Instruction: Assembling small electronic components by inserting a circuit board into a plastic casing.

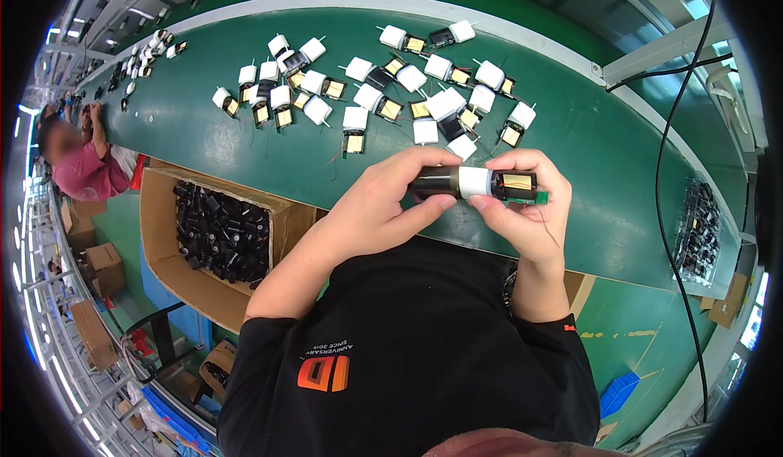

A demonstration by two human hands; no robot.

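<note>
Above the near edge of the green worktable [595, 237], my two hands meet at a device held level. My left hand [383, 200] has its thumb and fingers closed round a dark, glossy cylindrical casing [435, 181]. My right hand [545, 200] pinches a small white-and-black assembly [515, 185] with a yellow pad, a green circuit board at its end and a thin wire hanging down. Its white part [473, 181] lies against the casing's right end; how far it sits inside, I cannot tell. Several similar white-and-black assemblies [355, 119] lie scattered beyond my hands.
At my left, an open cardboard box [160, 237] holds many black casings [220, 233]. A clear plastic package [699, 233] of dark parts lies at the table's right end. Black cable [667, 163] hangs down on the right. Another person [86, 163] sits farther left along the table.
</note>
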